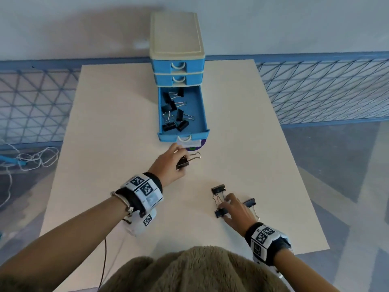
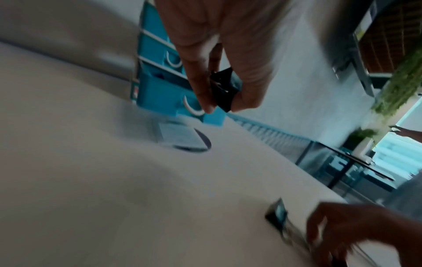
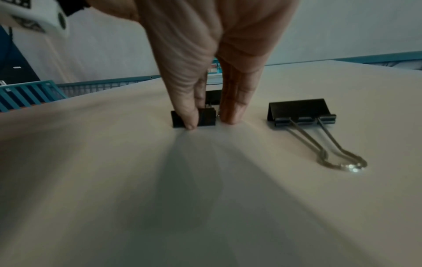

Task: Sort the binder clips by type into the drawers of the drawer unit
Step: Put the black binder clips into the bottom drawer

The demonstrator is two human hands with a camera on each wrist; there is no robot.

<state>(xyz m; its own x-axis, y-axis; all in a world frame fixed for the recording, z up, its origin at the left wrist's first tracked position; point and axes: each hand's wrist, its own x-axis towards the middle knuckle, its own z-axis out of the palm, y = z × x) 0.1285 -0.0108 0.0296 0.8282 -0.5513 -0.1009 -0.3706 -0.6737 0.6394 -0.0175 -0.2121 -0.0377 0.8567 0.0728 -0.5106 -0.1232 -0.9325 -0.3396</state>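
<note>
The blue and cream drawer unit [image 1: 176, 39] stands at the far middle of the table. Its bottom drawer [image 1: 205, 114] is pulled out and holds several black binder clips [image 1: 174, 110]; the two upper drawers are closed. My left hand [image 1: 180, 159] [image 2: 219, 106] pinches a black binder clip [image 1: 183, 164] [image 2: 224, 90] just above the table, short of the open drawer. My right hand [image 1: 226, 207] [image 3: 210, 121] is down on the table, thumb and fingers pinching a clip [image 1: 221, 213] [image 3: 205, 117] that lies there. Another clip [image 1: 218, 189] lies just beyond it, and a third [image 1: 250, 202] [image 3: 299, 110] to its right.
A white board [image 1: 126, 144] covers the tabletop. A small label or sticker [image 1: 191, 145] lies under the open drawer's front. A blue mesh fence [image 1: 315, 91] runs behind the table. White string [image 1: 31, 159] lies on the floor at the left.
</note>
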